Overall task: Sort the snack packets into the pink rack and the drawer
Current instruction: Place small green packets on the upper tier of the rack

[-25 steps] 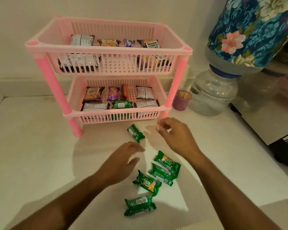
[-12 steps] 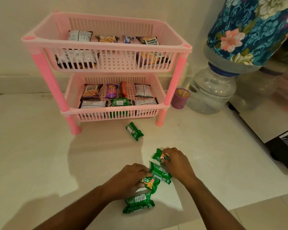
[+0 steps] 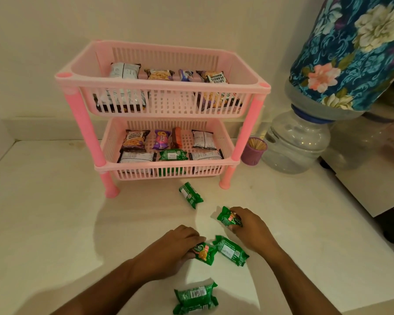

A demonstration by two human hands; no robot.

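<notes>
Head view: left hand (image 3: 178, 246) and right hand (image 3: 248, 226) each have fingers clamped on a green biscuit packet (image 3: 203, 252); light, crinkly, likely slippery, so grip mid-body.

White countertop (image 3: 43, 223) carries the pink rack (image 3: 164, 92), five green snack packets (image 3: 190, 195), toothpick cup (image 3: 254, 151), water bottle (image 3: 296, 142).

The light is dim and warm, yellowing the counter (image 3: 43, 223) below me. It comes from behind and above me, so my arms throw a broad soft shadow toward 12 o'clock, up to the rack (image 3: 164, 92). A brighter patch lies near 6 o'clock. Wide-angle bending curves the edges; the far right, at 3 o'clock, is blurred.
</notes>
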